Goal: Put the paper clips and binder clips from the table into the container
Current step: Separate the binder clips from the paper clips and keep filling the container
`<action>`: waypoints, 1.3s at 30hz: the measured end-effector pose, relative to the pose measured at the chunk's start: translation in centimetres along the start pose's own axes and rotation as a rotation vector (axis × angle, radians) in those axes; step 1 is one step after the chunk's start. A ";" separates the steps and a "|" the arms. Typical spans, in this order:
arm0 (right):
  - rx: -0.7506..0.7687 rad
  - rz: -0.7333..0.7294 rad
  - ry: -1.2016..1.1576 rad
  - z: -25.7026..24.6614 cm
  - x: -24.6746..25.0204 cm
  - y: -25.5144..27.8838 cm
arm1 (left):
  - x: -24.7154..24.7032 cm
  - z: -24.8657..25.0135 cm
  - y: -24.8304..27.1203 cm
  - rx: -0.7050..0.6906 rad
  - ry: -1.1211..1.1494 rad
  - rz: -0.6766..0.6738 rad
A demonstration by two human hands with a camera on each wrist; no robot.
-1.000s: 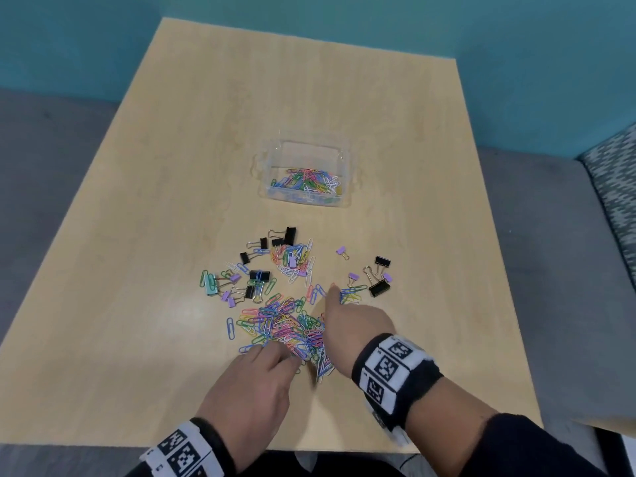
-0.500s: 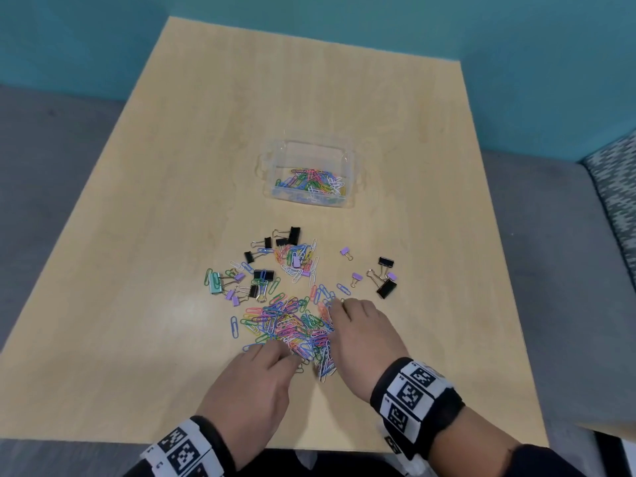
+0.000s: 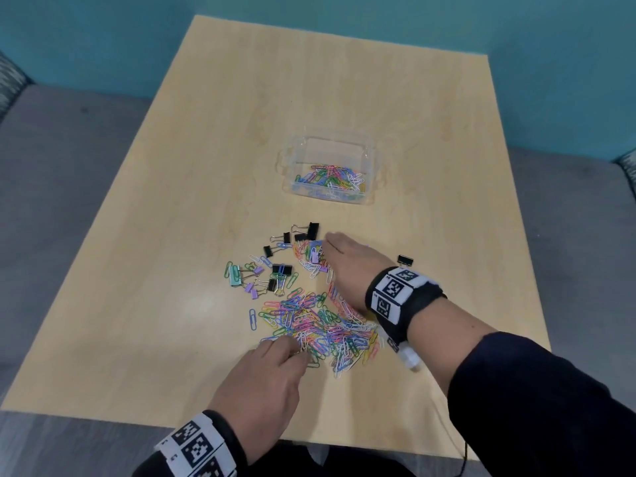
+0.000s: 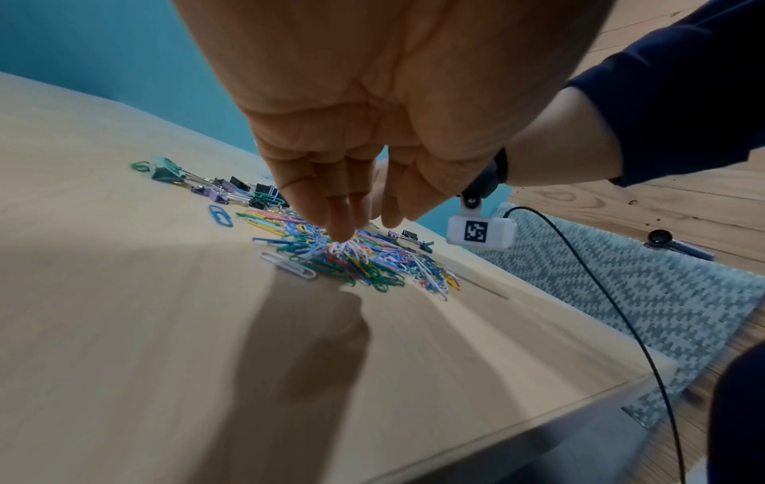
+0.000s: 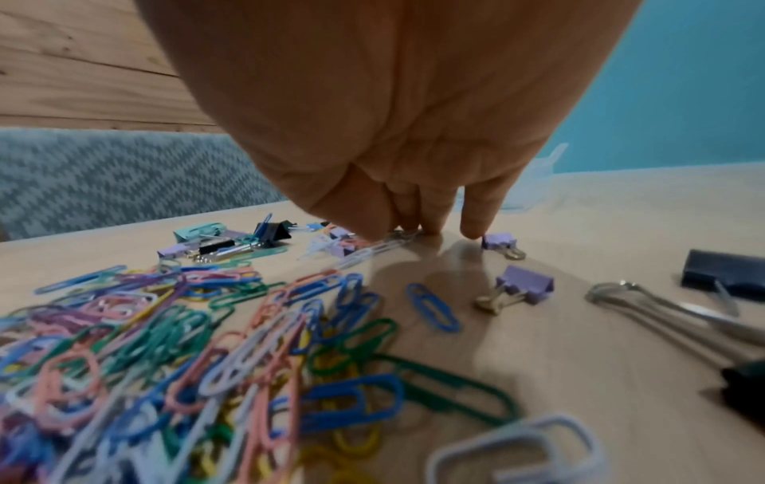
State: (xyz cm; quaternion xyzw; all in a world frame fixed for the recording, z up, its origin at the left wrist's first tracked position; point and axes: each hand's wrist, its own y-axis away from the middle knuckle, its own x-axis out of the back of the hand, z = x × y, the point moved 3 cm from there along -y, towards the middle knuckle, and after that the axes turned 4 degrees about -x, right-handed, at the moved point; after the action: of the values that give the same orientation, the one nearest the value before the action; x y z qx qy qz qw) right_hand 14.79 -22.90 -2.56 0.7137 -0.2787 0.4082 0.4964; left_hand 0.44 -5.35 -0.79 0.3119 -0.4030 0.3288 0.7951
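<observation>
- Tabletop [image 3: 172,235]: light wood, filling most of the head view; teal wall behind, at the top of the frame.
- Container [image 3: 370,156]: clear plastic, centre of the frame slightly above the middle. A layer of coloured paper clips lies inside, bunched toward its near wall.
- Main heap of paper clips [image 3: 316,321]: many colours, lower centre of the frame, between the two hands.
- Smaller cluster of paper clips [image 3: 311,258]: just above the main heap, mixed with lilac binder clips.
- Black binder clips [image 3: 312,230]: scattered along the upper edge of the spread; one more [image 3: 405,259] at the right, behind the right wrist band. A green binder clip [image 3: 234,275] lies at the left end.
- Left hand [image 3: 261,383]: bottom centre. In the left wrist view its fingertips [image 4: 341,229] are bunched together, pinching a tuft of clips at the near edge of the main heap.
- Right hand [image 3: 347,266]: right of centre, reaching up-frame to the smaller cluster. In the right wrist view its fingertips [image 5: 430,226] point down at the tabletop, closed on pale clips beside the thumb; little finger set apart near a lilac binder clip [image 5: 499,241].
</observation>
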 end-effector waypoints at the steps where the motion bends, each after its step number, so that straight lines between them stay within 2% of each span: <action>1: -0.007 0.001 0.012 0.0 -0.2 0.4 | 0.0 -0.1 0.1 0.007 0.003 -0.001; 6: -0.081 0.038 0.160 -1.3 -2.3 3.9 | -0.2 -0.6 0.0 0.011 0.001 0.008; 11: -0.073 0.085 0.087 -2.2 -3.1 5.9 | -0.1 -0.4 -0.5 0.012 -0.008 0.014; 17: -0.073 0.077 0.152 -3.2 -3.6 5.9 | 0.2 -0.3 -0.8 0.001 -0.008 0.024; 21: -0.044 0.107 0.099 -2.9 -2.8 5.4 | 0.1 -0.6 -0.6 0.010 -0.012 0.029; 25: -0.053 0.060 0.063 -2.1 -2.6 4.4 | -0.1 -0.7 -0.3 0.013 -0.012 0.018; 30: -0.063 0.029 0.092 -3.1 -3.6 6.0 | -0.1 -0.6 -0.3 0.015 0.006 0.018; 36: -0.085 0.117 0.092 -3.3 -2.4 5.3 | 0.0 -0.5 -0.5 0.014 -0.012 0.019; 39: -0.077 0.094 0.120 -3.1 -2.1 4.0 | 0.1 -0.4 -0.7 0.014 -0.016 0.021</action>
State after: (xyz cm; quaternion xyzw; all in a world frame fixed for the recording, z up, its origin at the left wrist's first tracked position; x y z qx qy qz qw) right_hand 9.60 -21.44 -1.95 0.6542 -0.2973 0.4621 0.5196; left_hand 1.20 -5.38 -1.04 0.3157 -0.4102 0.3376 0.7862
